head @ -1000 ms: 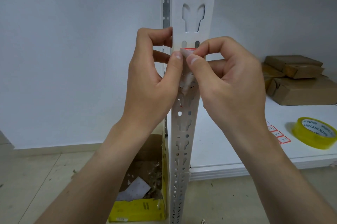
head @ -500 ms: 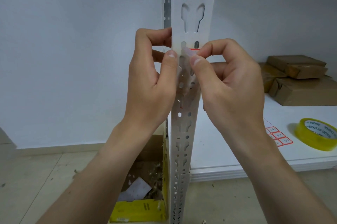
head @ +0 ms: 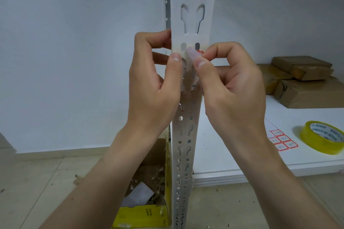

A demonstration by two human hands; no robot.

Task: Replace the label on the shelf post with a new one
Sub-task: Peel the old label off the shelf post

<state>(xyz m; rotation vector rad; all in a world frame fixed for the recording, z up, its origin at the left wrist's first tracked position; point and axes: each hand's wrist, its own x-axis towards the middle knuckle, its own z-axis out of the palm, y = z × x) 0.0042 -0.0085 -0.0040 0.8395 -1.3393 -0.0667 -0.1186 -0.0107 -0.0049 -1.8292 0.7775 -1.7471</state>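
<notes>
A white perforated shelf post stands upright in the middle of the view. My left hand wraps its fingers round the post's left edge, with the thumb pressed on the front face. My right hand pinches the old label between thumb and forefinger; only a red edge of it shows. A strip of translucent tape over it is curled away from the post. A sheet of red-bordered new labels lies on the white shelf board to the right.
A yellow roll of clear tape sits on the shelf board at the far right. Brown wrapped parcels are stacked at the back right. On the floor left of the post stands a yellow cardboard box holding paper scraps.
My two thumbs, touching a second ago, have parted. The right hand has lifted the tape and label edge off the post face. The left hand has stayed on the post.
</notes>
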